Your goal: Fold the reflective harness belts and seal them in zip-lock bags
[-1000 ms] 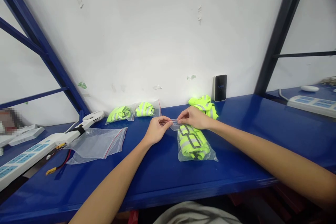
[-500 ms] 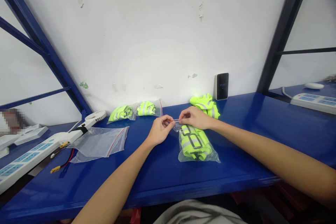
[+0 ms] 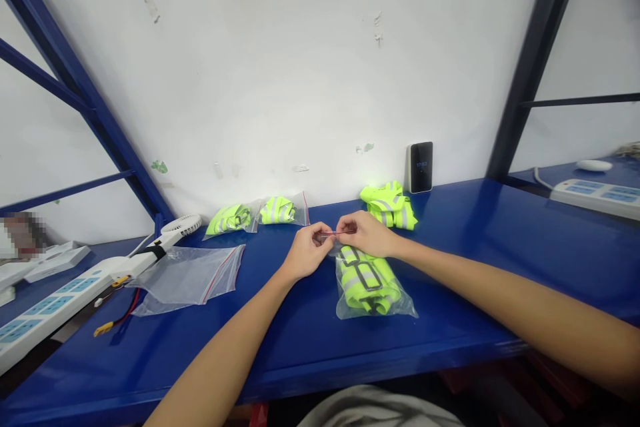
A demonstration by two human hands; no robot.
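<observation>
At the middle of the blue shelf (image 3: 450, 320), right in front of you, the clear zip bag (image 3: 367, 283) lies flat with a folded hi-vis vest (image 3: 363, 273) inside, its mouth turned toward the wall. Your left hand (image 3: 307, 252) and right hand (image 3: 367, 233) meet at that mouth. Each pinches the red zip strip (image 3: 334, 233) between thumb and forefinger, and the two pinches sit close together.

To do this well, I'd judge you should line up the two tracks, press from one end and slide the pinch across to the other. Push the air out first and keep the fabric clear of the seal.

A loose vest (image 3: 389, 203) lies just behind your right hand. Two filled bags (image 3: 255, 213) sit near the wall to the left, with empty bags (image 3: 187, 273), a white fan (image 3: 177, 225) and a power strip (image 3: 50, 297) further out.

The black device (image 3: 419, 167) leaning on the wall shows faint digits, too small to read. I can make out no brand or label on the bags or vests.
</observation>
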